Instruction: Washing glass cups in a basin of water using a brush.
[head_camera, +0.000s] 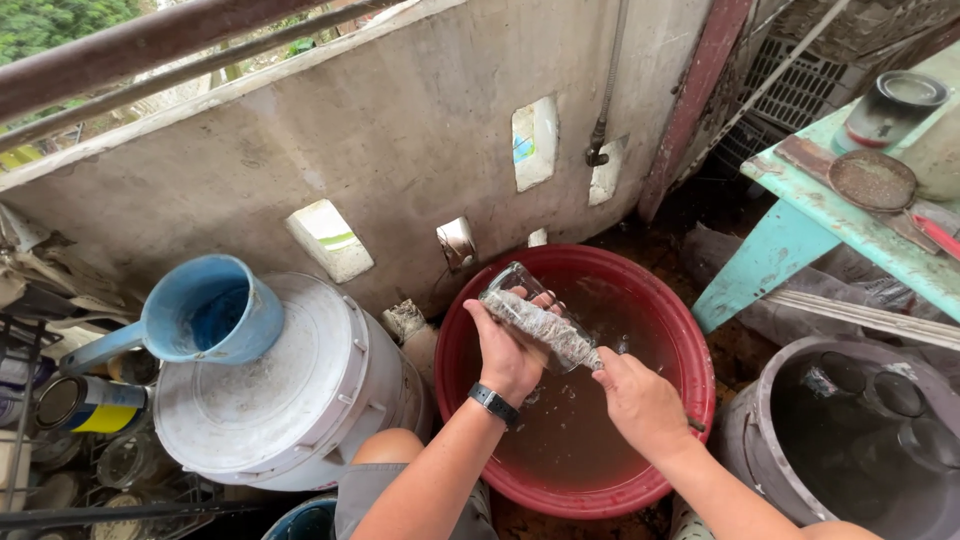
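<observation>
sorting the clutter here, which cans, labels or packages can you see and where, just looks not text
Labelled can: lying on its side at far left, below the blue dipper; cylinder, yellow and blue wrap, dark open end.
Tin: upright on the green table, top right; round, dark body, pale lid.
No screens or signs visible.

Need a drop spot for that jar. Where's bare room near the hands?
Best bare spot: white bucket lid, right of the blue scoop. Red basin holds water; the left hand holds the jar above it. Green table is crowded, as is the grey tub.
</observation>
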